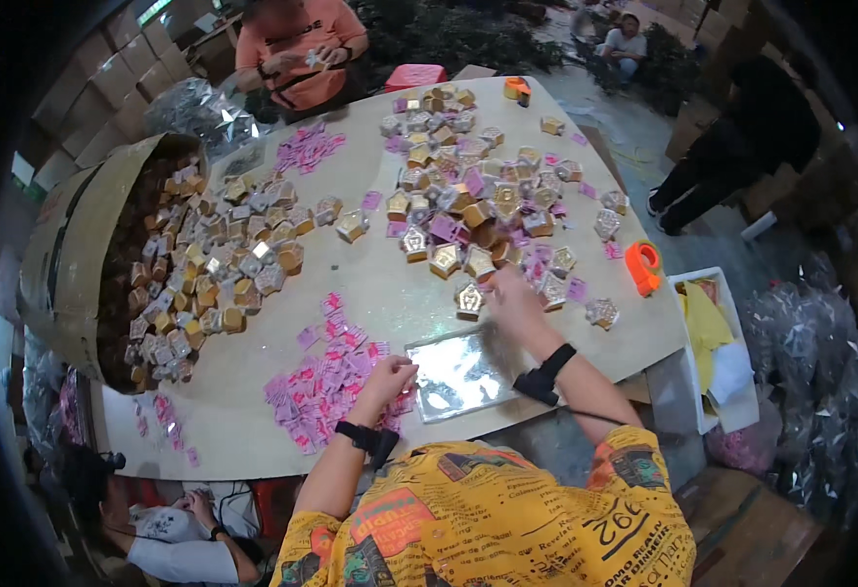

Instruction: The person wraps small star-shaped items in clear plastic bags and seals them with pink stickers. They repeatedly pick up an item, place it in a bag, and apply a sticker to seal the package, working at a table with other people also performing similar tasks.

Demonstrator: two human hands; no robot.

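Note:
My right hand (517,305) reaches over the near edge of a heap of small gold and silver house-shaped ornaments (505,201). Its fingers close at the lower edge of one gold house-shaped ornament (479,260); the fingertips are partly hidden. Just left of that hand, another house-shaped ornament (468,300) lies apart. My left hand (388,380) has its fingers curled together, between a pile of pink printed packets (321,391) and a shiny stack of clear plastic sheets (463,377). What its fingertips hold, if anything, is too small to make out.
A tipped cardboard drum (82,264) spills more ornaments (224,259) onto the table (302,269). Orange tape dispensers (643,268) sit along the right edge. Beyond it stands a white box (718,342) with yellow sheets. People work at the far side and lower left.

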